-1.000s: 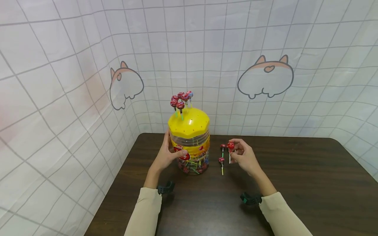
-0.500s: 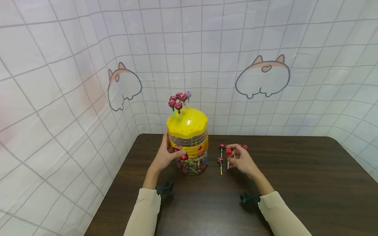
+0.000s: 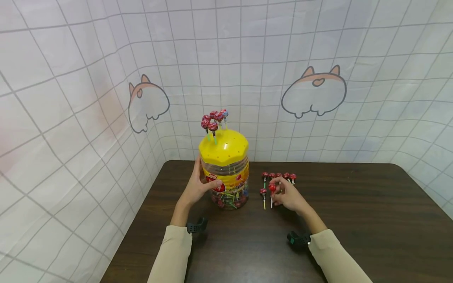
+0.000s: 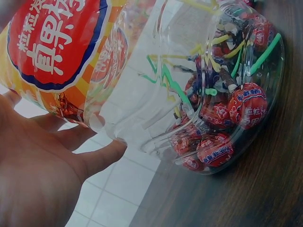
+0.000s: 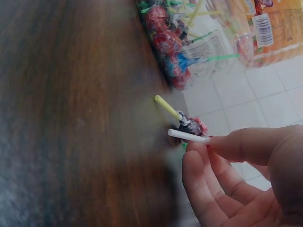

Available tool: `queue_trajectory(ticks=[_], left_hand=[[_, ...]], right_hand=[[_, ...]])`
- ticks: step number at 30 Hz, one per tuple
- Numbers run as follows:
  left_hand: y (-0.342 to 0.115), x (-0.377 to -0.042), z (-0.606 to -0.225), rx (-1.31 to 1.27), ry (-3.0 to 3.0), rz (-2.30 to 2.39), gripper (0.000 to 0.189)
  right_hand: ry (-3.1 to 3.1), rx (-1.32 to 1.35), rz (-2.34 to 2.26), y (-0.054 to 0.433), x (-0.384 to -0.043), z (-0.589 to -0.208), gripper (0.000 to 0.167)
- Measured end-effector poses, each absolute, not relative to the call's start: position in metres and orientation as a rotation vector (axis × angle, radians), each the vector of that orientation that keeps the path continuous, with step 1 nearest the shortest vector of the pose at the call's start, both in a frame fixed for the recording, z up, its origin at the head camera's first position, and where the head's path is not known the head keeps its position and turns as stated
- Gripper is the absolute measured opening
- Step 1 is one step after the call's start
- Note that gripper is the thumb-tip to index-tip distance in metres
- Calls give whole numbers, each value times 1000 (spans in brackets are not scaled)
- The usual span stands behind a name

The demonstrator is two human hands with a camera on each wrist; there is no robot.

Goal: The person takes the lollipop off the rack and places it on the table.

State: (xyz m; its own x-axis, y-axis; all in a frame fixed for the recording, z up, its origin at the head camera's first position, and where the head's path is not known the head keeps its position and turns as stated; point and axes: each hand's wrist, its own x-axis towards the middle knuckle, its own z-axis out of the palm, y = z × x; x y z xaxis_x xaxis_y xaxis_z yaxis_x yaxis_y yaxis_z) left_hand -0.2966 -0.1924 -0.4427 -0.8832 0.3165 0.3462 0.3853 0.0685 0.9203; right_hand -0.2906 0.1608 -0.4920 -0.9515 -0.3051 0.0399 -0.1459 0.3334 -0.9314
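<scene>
My left hand [image 3: 194, 188] grips the side of a clear candy jar [image 3: 244, 181], thumb across its yellow-orange label. The jar stands upright on the table, with wrapped lollipops inside it [image 4: 246, 106]. Several lollipops [image 3: 213, 126] stick up from small holes in its yellow lid [image 3: 233, 145]. My right hand [image 3: 289, 194] pinches a red lollipop [image 3: 272, 188], head up, its white stick [image 5: 187, 135] pointing down close over the table. Just left of it lies a dark red lollipop [image 3: 263, 192] with a yellow stick.
Behind my right hand, a row of several red lollipops [image 3: 279, 175] lies on the dark wooden table [image 3: 354, 212]. A white gridded cloth [image 3: 247, 70] with cartoon animal drawings hangs along the back and left sides.
My right hand has brought the red lollipop toward the near side and slightly left, uncovering the row of lollipops behind it. The left hand keeps its grip on the jar.
</scene>
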Motion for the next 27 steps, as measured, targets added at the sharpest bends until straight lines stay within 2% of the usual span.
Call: queue_trajectory(ticks=[27], left_hand=[[-192,-297,-442,-771,-2232,-1992,106]], right_hand=[[2629,-378,-1470,162,-291,-499,41]])
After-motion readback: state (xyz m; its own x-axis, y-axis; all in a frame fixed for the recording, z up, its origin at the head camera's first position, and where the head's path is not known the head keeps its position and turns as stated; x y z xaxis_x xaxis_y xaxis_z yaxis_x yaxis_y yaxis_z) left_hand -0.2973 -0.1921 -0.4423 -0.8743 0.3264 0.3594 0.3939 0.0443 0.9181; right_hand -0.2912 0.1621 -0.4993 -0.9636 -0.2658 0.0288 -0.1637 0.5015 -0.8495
